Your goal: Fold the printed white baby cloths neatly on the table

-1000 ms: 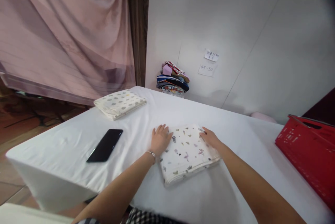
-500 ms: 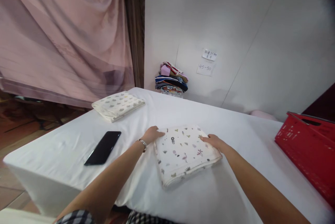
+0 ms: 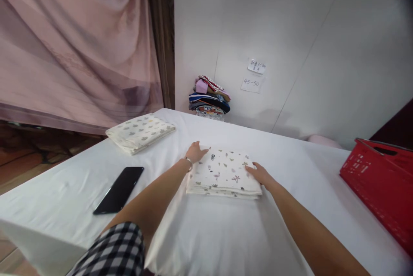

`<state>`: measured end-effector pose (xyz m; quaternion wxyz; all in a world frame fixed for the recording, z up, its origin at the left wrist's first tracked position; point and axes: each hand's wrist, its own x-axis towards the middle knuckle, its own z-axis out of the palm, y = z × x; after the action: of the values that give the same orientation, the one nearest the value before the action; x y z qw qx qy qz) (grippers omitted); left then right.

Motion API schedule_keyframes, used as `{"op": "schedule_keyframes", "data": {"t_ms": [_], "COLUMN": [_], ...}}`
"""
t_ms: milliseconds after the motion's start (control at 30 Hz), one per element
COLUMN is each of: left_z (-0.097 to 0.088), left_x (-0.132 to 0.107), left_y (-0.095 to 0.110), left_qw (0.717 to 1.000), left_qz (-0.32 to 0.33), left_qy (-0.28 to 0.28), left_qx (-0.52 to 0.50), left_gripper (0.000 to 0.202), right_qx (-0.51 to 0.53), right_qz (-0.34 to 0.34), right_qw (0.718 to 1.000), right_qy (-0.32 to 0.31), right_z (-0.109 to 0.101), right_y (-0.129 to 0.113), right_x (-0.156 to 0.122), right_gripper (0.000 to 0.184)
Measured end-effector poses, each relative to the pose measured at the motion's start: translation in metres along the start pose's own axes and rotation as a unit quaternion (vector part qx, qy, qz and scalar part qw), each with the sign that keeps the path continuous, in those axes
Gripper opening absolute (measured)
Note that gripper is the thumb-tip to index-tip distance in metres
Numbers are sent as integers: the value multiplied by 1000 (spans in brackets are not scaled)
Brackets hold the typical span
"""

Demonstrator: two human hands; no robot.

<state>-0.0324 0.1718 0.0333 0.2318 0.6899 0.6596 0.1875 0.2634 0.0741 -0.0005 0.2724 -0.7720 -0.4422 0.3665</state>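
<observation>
Cloth (image 3: 224, 173), folded into a flat block (small printed motifs all over), lies on the white-draped counter (image 3: 290, 155). The left hand (image 3: 195, 153) touches its far left corner, the right hand (image 3: 261, 174) its right edge; whether the fingers (image 3: 195, 144) pinch fabric cannot be told. A black phone (image 3: 119, 190) rests leftward.

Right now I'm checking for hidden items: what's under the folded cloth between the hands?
White tablecloth shows around the folded cloth; anything directly beneath is covered and cannot be seen.
</observation>
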Motion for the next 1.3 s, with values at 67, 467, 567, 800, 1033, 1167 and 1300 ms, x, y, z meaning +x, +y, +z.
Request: {"op": "schedule_keyframes", "data": {"t_ms": [67,467,567,800,1033,1167,1300], "left_z": [14,38,38,38,30,47,87], "left_x": [-20,-75,-73,-75,-79,-105,-137], "left_y": [-7,-32,-32,-31,-7,41,86], "left_qw": [997,980,981,983,980,958,917], "left_qz": [61,149,148,141,144,276,398], "left_qy": [-9,-39,-35,-39,-6,29,4], "left_qx": [51,130,122,111,138,75,33], "left_gripper": [63,62,62,59,47,40,52], "right_qx": [-16,104,175,260,395,431,444], "right_qz": [-6,27,33,-12,-30,-60,-94], "right_qw": [1000,993,982,963,916,898,886], "right_qy": [-15,-55,-61,-72,-58,-69,-94], "right_z": [-1,-4,-7,-9,-7,-6,-7], "right_y": [3,17,21,34,52,58,61], "right_x": [-3,-41,-50,-63,-66,-65,-65], "right_gripper": [81,86,88,85,68,68,68]}}
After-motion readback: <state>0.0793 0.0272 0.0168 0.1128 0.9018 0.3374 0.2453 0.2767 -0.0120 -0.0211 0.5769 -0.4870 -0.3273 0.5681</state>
